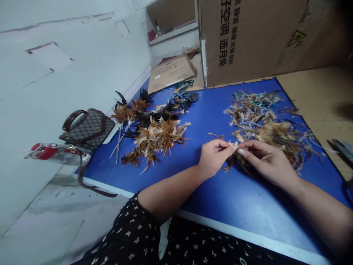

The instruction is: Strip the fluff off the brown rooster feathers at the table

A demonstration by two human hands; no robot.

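Fingertips of my left hand point(213, 157) and my right hand point(266, 159) meet in a pinch above the blue table. Between them are the pale quill ends of a small feather bunch point(239, 162), whose brown and dark tips hang below. My fingers hide part of it. Right behind my right hand lies a loose pile of tan and brown feathers point(275, 134), with greyish and teal scraps farther back. To the left of my hands rests a heap of orange-brown feather bunches point(161, 136), with black feathers point(154, 117) behind it.
A patterned handbag point(92, 129) and a plastic bottle point(59, 154) stand at the left edge of the blue table point(212, 110). Flattened cardboard point(172, 71) lies at the back, beside a large carton point(253, 40). Dark scissors-like handles point(343, 151) show at far right.
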